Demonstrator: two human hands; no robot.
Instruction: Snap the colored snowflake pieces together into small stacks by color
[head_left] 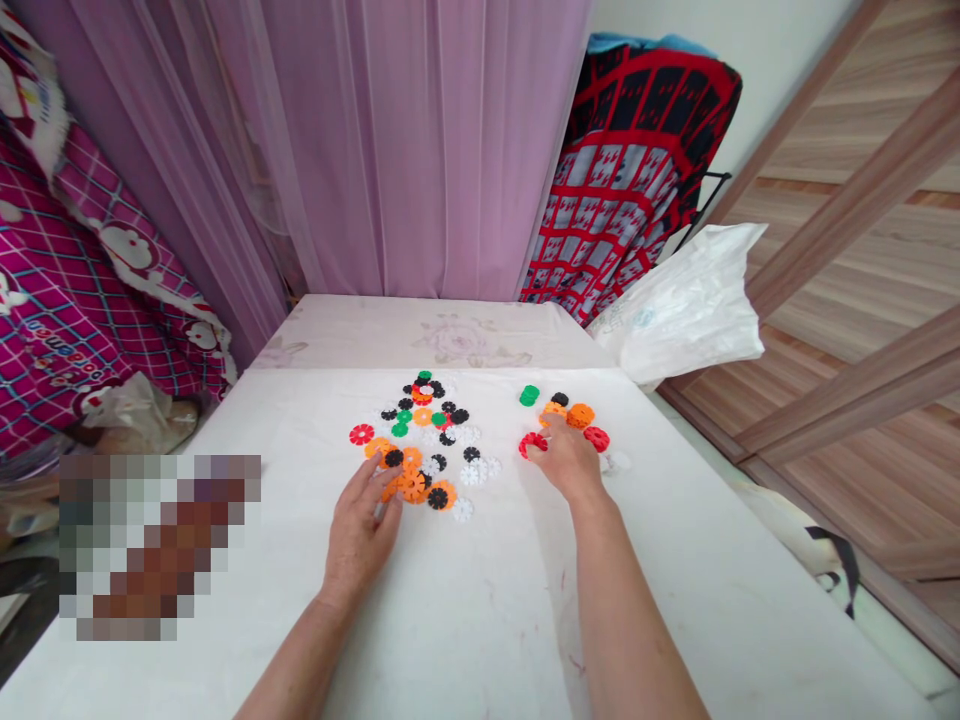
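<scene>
Flat, notched plastic snowflake discs in orange, black, white, green and red lie in a loose cluster on the white-covered table [465, 600]. My left hand [364, 520] rests at the cluster's near left side, fingers apart, its tips touching orange discs [412, 487]. A lone red disc [361, 434] lies just beyond it. To the right, my right hand [566, 455] has its thumb and fingers closed about a red disc [531, 443], partly covered by the fingers. Around that hand are small groups: green discs [529, 395], a black disc [559, 399], orange discs [581, 415] and red discs [597, 438].
White discs [619, 460] lie right of my right forearm. A white plastic bag [686, 305] stands at the table's far right edge. Purple curtains [420, 150] hang behind the table, and wooden doors [847, 250] are on the right. A blurred patch hides part of the left side.
</scene>
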